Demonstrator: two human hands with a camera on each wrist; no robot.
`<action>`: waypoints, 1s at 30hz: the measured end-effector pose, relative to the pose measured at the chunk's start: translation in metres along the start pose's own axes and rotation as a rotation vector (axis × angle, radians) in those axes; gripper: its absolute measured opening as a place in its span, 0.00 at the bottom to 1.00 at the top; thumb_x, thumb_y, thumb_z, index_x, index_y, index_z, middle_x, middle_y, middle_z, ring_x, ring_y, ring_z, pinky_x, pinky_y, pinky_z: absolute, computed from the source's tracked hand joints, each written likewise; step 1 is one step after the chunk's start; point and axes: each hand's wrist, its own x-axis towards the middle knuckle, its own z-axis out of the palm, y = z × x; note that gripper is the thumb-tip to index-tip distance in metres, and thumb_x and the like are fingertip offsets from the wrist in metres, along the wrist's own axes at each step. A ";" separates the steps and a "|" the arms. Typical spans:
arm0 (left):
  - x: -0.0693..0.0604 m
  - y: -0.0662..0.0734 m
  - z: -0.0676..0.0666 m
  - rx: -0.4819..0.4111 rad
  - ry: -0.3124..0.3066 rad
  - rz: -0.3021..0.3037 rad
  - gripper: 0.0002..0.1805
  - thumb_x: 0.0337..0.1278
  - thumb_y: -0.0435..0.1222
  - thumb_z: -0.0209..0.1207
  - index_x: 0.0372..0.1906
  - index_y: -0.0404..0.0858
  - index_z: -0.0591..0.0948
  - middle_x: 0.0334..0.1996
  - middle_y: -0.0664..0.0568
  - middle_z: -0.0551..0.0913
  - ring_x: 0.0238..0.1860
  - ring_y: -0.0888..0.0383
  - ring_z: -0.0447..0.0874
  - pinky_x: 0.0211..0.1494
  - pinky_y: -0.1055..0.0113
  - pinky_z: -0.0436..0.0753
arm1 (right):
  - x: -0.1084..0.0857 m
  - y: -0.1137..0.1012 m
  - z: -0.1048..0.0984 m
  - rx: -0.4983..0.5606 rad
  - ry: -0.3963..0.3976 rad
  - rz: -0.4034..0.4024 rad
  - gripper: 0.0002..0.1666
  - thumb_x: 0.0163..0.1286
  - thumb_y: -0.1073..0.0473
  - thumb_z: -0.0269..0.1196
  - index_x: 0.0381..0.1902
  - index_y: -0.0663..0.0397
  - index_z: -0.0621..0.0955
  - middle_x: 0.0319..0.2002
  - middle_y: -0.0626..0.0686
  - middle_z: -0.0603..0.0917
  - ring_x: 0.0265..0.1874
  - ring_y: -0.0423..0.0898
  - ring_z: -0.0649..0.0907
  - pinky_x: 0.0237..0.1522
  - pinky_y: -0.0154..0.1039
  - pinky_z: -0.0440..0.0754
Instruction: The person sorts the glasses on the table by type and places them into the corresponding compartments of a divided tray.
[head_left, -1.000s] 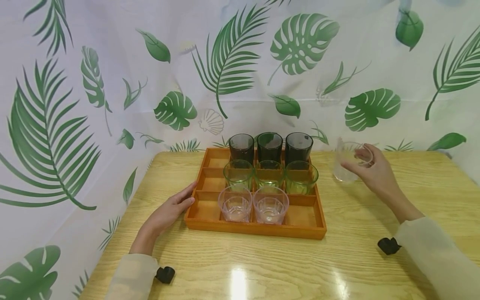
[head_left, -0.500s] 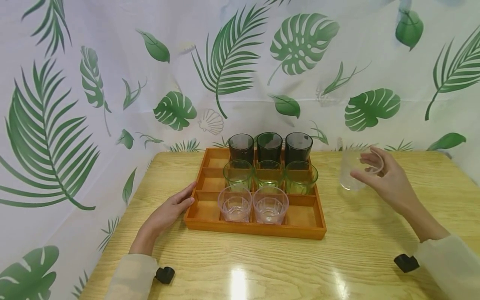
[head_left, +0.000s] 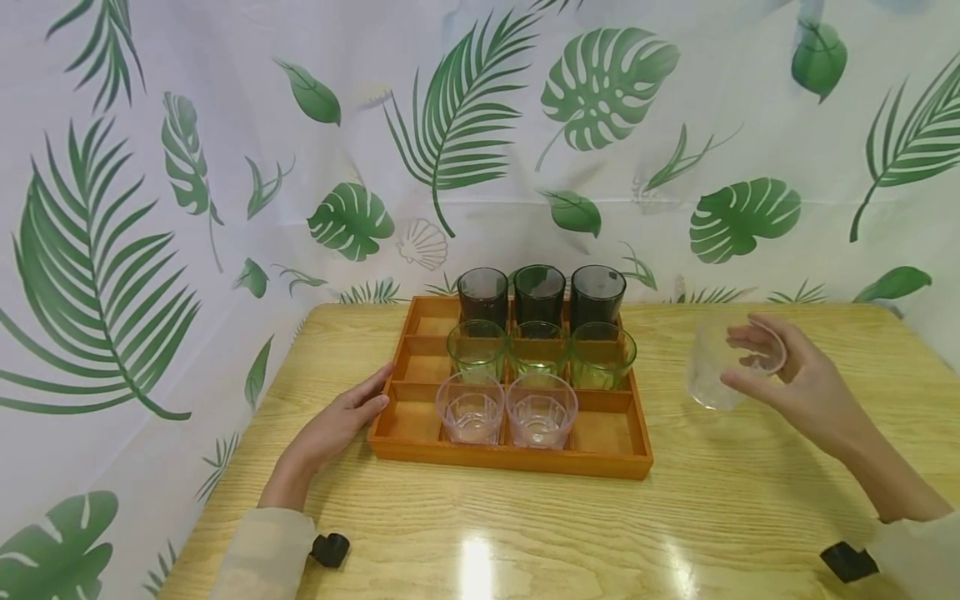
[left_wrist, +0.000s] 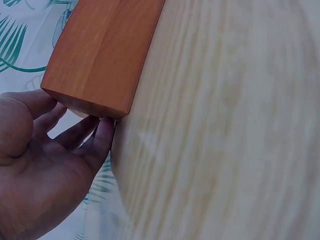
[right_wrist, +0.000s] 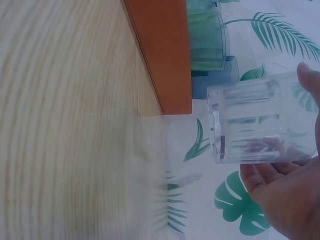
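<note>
My right hand [head_left: 810, 400] grips a clear glass [head_left: 708, 367] near its rim, thumb on one side and fingers on the other. The glass hangs tilted above the table, right of a wooden tray [head_left: 510, 456] and apart from it. In the right wrist view its ribbed base [right_wrist: 216, 125] points toward the tray. My left hand [head_left: 337, 425] rests against the tray's left side; in the left wrist view the fingertips [left_wrist: 106, 127] touch the tray's end [left_wrist: 82, 106]. Two pinkish clear glasses [head_left: 542, 412] stand in the tray's front row, left of the front right compartment [head_left: 603, 429].
Three green glasses [head_left: 602, 358] fill part of the tray's middle row, three dark grey glasses [head_left: 597, 300] the back row. Thin dividers split the tray into compartments. A white leaf-print cloth [head_left: 480, 125] rises behind and left of the wooden table [head_left: 420, 533].
My right hand has drawn the clear glass toward the front and right. The left hand, the tray and its glasses have stayed put.
</note>
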 end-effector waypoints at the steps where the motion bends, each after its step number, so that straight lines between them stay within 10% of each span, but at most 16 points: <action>1: 0.000 0.000 0.000 -0.001 -0.001 0.000 0.34 0.84 0.42 0.46 0.85 0.48 0.50 0.84 0.49 0.45 0.83 0.48 0.39 0.81 0.47 0.46 | -0.002 0.000 -0.001 -0.004 -0.010 -0.005 0.47 0.72 0.69 0.66 0.82 0.51 0.58 0.64 0.38 0.75 0.57 0.31 0.77 0.51 0.20 0.73; 30: 0.000 0.001 0.001 -0.012 0.002 -0.018 0.33 0.85 0.43 0.46 0.85 0.51 0.50 0.84 0.50 0.45 0.83 0.49 0.37 0.81 0.46 0.45 | -0.027 -0.014 0.005 0.044 -0.078 -0.148 0.49 0.63 0.82 0.66 0.79 0.56 0.62 0.66 0.47 0.78 0.59 0.36 0.79 0.54 0.23 0.76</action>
